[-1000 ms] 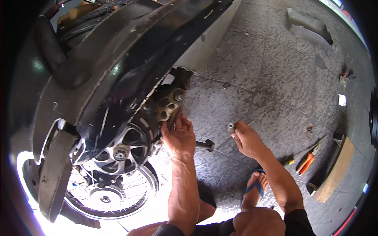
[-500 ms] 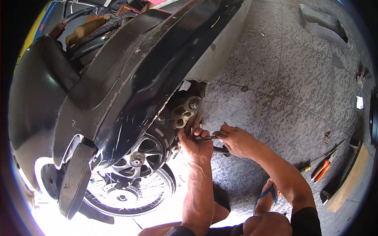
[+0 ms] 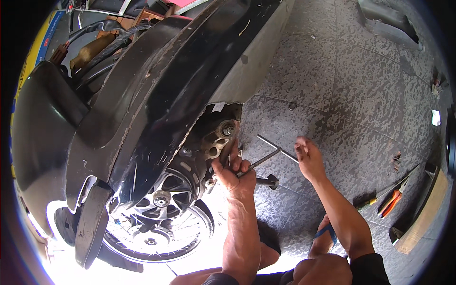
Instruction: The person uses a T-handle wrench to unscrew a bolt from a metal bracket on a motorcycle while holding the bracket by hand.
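Steel T-wrench (image 3: 273, 153): beside brake caliper (image 3: 216, 142)
Left hand (image 3: 232, 170): clamped on its shaft
Right hand (image 3: 308, 156): open at crossbar
Risk: likely slipping off bolt

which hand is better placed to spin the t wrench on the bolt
Probably the right hand: it is open at one end of the T wrench crossbar. The left hand is wrapped around its shaft beside the caliper, steadying it.

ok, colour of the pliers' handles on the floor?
Orange, on the pliers right of the right hand; head view.
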Motion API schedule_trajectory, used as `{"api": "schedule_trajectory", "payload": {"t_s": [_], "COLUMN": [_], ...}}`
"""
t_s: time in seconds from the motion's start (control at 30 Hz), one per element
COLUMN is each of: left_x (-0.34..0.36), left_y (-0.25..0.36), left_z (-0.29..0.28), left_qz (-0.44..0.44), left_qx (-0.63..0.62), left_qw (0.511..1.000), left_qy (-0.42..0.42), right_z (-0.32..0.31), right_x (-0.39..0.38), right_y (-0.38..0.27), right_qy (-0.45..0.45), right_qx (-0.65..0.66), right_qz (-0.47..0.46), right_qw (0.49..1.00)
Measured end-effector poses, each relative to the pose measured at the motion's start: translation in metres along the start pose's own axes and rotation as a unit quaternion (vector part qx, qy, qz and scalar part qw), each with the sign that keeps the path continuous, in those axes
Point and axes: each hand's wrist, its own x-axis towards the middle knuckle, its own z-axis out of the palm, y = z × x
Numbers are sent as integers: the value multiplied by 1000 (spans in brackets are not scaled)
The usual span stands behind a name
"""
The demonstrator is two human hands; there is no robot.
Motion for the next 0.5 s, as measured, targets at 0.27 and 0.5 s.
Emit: {"api": "schedule_trajectory", "payload": {"t_s": [0.27,0.5], "left_x": [-1,0], "left_y": [-1,3], "left_z": [1,-6], "left_qz": [-1,-1], "left_qx": [9,8], "left_qw": [1000,1000], "left_qy": [4,-16], "right_z": [0,6], "right_x": [17,22], "right_y": [17,3], "right_qy": [-242,-301], "right_qx": [427,485], "right_qz": [339,277], "right_qw": [803,773]}}
